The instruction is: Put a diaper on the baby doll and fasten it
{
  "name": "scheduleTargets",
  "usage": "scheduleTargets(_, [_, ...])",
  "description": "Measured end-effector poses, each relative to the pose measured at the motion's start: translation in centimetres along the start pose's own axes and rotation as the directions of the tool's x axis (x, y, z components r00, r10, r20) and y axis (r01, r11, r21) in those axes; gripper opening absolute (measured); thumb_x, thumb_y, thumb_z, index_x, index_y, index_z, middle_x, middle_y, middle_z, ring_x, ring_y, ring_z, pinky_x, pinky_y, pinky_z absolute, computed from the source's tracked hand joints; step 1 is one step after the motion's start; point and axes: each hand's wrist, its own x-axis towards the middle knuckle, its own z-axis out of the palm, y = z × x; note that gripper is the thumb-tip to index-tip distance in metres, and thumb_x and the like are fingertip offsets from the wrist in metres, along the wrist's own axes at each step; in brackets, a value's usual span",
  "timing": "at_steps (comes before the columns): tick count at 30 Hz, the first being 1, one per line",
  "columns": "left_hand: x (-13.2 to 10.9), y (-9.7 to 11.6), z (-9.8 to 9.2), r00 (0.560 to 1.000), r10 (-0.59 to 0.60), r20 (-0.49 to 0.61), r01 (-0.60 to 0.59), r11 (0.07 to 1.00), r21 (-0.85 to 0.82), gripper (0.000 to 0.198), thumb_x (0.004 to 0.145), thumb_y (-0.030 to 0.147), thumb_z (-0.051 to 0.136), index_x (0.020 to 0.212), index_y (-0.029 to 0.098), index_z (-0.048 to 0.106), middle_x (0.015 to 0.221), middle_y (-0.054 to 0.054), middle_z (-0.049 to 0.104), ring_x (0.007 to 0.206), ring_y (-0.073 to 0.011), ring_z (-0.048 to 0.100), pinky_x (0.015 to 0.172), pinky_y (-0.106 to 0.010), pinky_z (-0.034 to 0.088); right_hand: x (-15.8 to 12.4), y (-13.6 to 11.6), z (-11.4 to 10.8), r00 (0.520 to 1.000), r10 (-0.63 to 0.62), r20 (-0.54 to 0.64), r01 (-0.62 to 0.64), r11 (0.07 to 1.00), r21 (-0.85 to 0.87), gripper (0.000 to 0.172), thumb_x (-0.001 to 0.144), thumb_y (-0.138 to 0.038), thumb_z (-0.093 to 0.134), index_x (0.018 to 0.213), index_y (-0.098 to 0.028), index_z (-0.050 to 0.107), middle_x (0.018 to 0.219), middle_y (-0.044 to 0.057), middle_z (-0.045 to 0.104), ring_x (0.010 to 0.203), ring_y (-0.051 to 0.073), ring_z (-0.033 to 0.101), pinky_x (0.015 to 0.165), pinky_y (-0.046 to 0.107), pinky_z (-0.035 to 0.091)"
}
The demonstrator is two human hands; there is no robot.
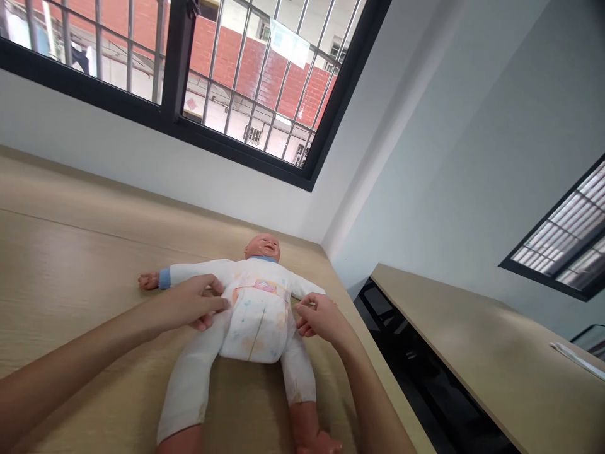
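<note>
A baby doll (pixel 258 302) lies on its back on a light wooden table (pixel 85 252), wearing a white long-sleeved bodysuit with blue cuffs and collar. A white disposable diaper (pixel 255 331) with a pink waist patch covers its hips. My left hand (pixel 193 304) lies across the doll's side, fingertips gripping the diaper's near waist edge. My right hand (pixel 319 318) is at the opposite side, its curled fingers at the diaper's edge below the doll's arm. Whether those fingers grip anything, I cannot tell.
The table's right edge runs close to the doll's side, with a dark gap beyond it. A second wooden table (pixel 449 340) holds a white paper strip (pixel 577 360). A barred, black-framed window (pixel 179 75) sits above the far wall edge.
</note>
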Motion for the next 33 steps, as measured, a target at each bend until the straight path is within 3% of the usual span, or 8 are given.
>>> scheduleTargets(7, [-0.8, 0.3, 1.2, 0.979, -0.167, 0.115, 0.198, 0.914, -0.355, 0.051, 0.073, 0.044, 0.090, 0.110, 0.019, 0.066, 0.066, 0.004, 0.064, 0.059, -0.0115, 0.059, 0.050, -0.017, 0.046, 0.0, 0.1, 0.7, 0.988, -0.020, 0.151, -0.001, 0.991, 0.135, 0.018, 0.092, -0.032, 0.072, 0.093, -0.020, 0.059, 0.069, 0.003, 0.075, 0.054, 0.014, 0.070, 0.045, 0.018, 0.037])
scheduleTargets(10, [-1.2, 1.2, 1.6, 0.968, -0.172, 0.181, 0.245, 0.786, -0.567, 0.055, 0.066, 0.038, 0.098, 0.107, 0.018, 0.066, 0.078, 0.002, 0.067, 0.065, -0.0091, 0.060, 0.058, -0.016, 0.051, 0.1, -0.1, 0.8, 0.987, -0.002, 0.159, -0.044, 0.956, 0.289, 0.014, 0.094, -0.028, 0.067, 0.100, -0.018, 0.059, 0.073, 0.004, 0.076, 0.061, 0.015, 0.075, 0.048, 0.018, 0.041])
scheduleTargets(12, [-1.2, 1.4, 1.6, 0.975, -0.159, 0.152, 0.219, 0.778, -0.589, 0.057, 0.067, 0.039, 0.097, 0.111, 0.019, 0.066, 0.090, -0.001, 0.070, 0.071, -0.0108, 0.063, 0.064, -0.019, 0.055, 0.1, -0.3, 0.5, 0.992, 0.002, 0.125, -0.045, 0.938, 0.343, 0.012, 0.096, -0.027, 0.064, 0.102, -0.018, 0.058, 0.079, 0.006, 0.078, 0.063, 0.016, 0.076, 0.050, 0.018, 0.044])
scheduleTargets(15, [-0.7, 0.6, 0.9, 1.000, -0.009, 0.002, 0.009, 0.944, -0.330, 0.049, 0.079, 0.043, 0.086, 0.116, 0.022, 0.062, 0.088, -0.001, 0.070, 0.069, -0.0147, 0.062, 0.059, -0.023, 0.050, 0.2, -0.2, -0.5, 0.999, 0.006, 0.035, -0.012, 0.980, 0.200, 0.009, 0.094, -0.023, 0.064, 0.096, -0.018, 0.057, 0.082, 0.007, 0.079, 0.058, 0.013, 0.072, 0.049, 0.019, 0.042])
scheduleTargets(17, [-0.1, -0.4, 0.1, 0.981, 0.191, -0.023, -0.192, 0.981, -0.031, 0.041, 0.084, 0.042, 0.078, 0.116, 0.023, 0.063, 0.084, 0.000, 0.068, 0.066, -0.0158, 0.058, 0.058, -0.025, 0.046, 0.4, 0.3, -1.2, 0.994, -0.050, 0.095, 0.046, 0.998, 0.044, 0.010, 0.088, -0.019, 0.069, 0.092, -0.018, 0.060, 0.078, 0.005, 0.078, 0.056, 0.012, 0.069, 0.050, 0.019, 0.042])
scheduleTargets(21, [0.8, -1.5, -1.2, 0.918, 0.382, 0.108, -0.395, 0.850, 0.348, 0.044, 0.089, 0.040, 0.068, 0.131, 0.025, 0.065, 0.097, -0.002, 0.068, 0.068, -0.0167, 0.058, 0.063, -0.028, 0.045, 1.4, 2.0, -1.8, 0.920, -0.181, 0.347, 0.215, 0.975, -0.063, 0.022, 0.075, -0.017, 0.077, 0.094, -0.018, 0.067, 0.067, -0.002, 0.070, 0.059, 0.014, 0.065, 0.052, 0.022, 0.043])
scheduleTargets(27, [1.2, -0.6, -0.6, 0.819, 0.530, 0.220, -0.548, 0.609, 0.573, 0.039, 0.097, 0.028, 0.052, 0.131, 0.025, 0.070, 0.106, -0.005, 0.069, 0.083, -0.0211, 0.065, 0.075, -0.031, 0.043, 2.2, 2.9, -0.8, 0.863, -0.435, 0.257, 0.470, 0.878, -0.092, 0.053, 0.072, -0.011, 0.074, 0.123, -0.022, 0.067, 0.080, -0.005, 0.067, 0.067, 0.012, 0.060, 0.060, 0.023, 0.043])
scheduleTargets(33, [1.7, -0.8, 0.7, 0.776, 0.595, 0.208, -0.563, 0.505, 0.654, 0.028, 0.100, 0.023, 0.042, 0.112, 0.023, 0.068, 0.103, -0.005, 0.073, 0.089, -0.0224, 0.068, 0.076, -0.032, 0.041, 2.1, 3.1, 0.5, 0.760, -0.628, 0.170, 0.650, 0.724, -0.232, 0.022, 0.081, -0.013, 0.064, 0.101, -0.020, 0.068, 0.068, -0.007, 0.056, 0.062, 0.012, 0.051, 0.060, 0.024, 0.037])
